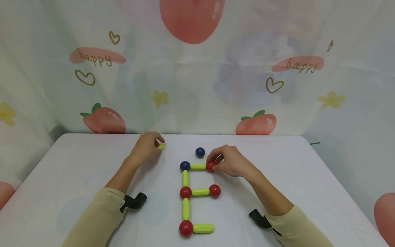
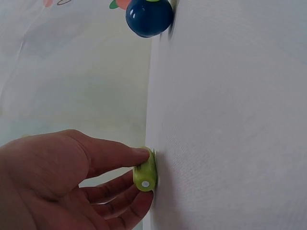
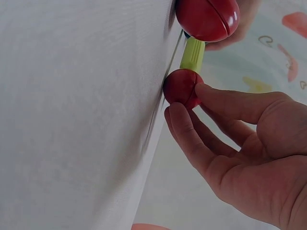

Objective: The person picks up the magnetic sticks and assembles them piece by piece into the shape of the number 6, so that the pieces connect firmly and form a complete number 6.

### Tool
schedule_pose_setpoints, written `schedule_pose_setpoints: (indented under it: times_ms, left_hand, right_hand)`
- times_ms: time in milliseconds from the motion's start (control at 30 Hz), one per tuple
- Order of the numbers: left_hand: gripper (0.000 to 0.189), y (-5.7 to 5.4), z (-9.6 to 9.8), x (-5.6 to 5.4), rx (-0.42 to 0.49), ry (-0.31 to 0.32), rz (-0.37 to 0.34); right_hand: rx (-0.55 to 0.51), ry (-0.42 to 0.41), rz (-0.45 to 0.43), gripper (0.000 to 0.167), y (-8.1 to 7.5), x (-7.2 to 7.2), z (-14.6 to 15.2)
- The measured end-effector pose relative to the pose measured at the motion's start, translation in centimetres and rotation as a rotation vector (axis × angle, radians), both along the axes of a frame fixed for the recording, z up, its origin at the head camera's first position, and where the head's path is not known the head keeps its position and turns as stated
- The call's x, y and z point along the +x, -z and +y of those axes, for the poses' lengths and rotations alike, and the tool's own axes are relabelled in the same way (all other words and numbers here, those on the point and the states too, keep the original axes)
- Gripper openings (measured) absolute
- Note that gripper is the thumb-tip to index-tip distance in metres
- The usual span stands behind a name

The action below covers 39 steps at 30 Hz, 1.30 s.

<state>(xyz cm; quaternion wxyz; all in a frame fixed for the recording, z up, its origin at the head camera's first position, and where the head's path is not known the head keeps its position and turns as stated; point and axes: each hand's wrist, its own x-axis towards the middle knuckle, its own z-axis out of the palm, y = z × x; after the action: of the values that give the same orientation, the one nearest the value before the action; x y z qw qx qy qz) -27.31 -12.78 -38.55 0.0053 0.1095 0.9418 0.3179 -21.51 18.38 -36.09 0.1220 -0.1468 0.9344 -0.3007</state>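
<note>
My left hand (image 1: 147, 146) pinches a short yellow-green magnetic stick (image 2: 145, 176) between thumb and fingers, near the table's back edge. One end of it shows a pale round dot. My right hand (image 1: 232, 161) grips a red ball (image 3: 181, 87) with thumb and fingertips. That ball sits at the right end of the top green stick (image 1: 198, 166), whose left end meets a blue ball (image 1: 185, 166). Below the blue ball, upright sticks join a middle red ball (image 1: 186, 192) and a bottom red ball (image 1: 186, 228). A loose blue ball (image 1: 200, 152) lies behind the top stick.
From the middle ball a stick (image 1: 200, 191) runs right to another red ball (image 1: 215, 191). The bottom stick (image 1: 203, 228) ends bare on the right. A patterned cloth (image 1: 197, 85) hangs behind the white table (image 1: 77, 161). Black wrist cameras (image 1: 135, 201) hang from both sleeves.
</note>
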Motion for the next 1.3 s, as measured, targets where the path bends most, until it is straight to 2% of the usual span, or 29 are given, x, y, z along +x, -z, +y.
schedule_pose_setpoints:
  times_ms: [200,633,900,1033,1167,1300]
  left_hand:
    - [0.026,-0.1,0.1,0.2,-0.013,-0.021,-0.008]
    - [0.023,-0.8,0.2,1.2,0.020,-0.051,-0.018]
    - [0.024,-1.8,1.0,2.2,0.060,-0.022,-0.036]
    - [0.024,-2.3,1.7,3.2,0.116,-0.033,-0.068]
    - [0.025,-2.9,2.7,4.5,0.216,-0.050,-0.135]
    - [0.025,-3.2,3.9,5.8,0.307,-0.040,-0.192]
  right_hand:
    - [0.001,-0.001,-0.001,0.022,-0.1,0.1,-0.1]
    - [-0.003,-0.002,0.003,0.022,0.0,0.0,-0.1]
    - [-0.007,0.001,0.002,0.022,0.1,0.0,0.0]
    - [-0.009,-0.003,0.000,0.022,0.1,0.0,0.0]
    - [-0.009,0.001,-0.002,0.022,0.1,-0.1,0.0]
    - [-0.011,0.002,0.000,0.022,0.1,0.0,0.0]
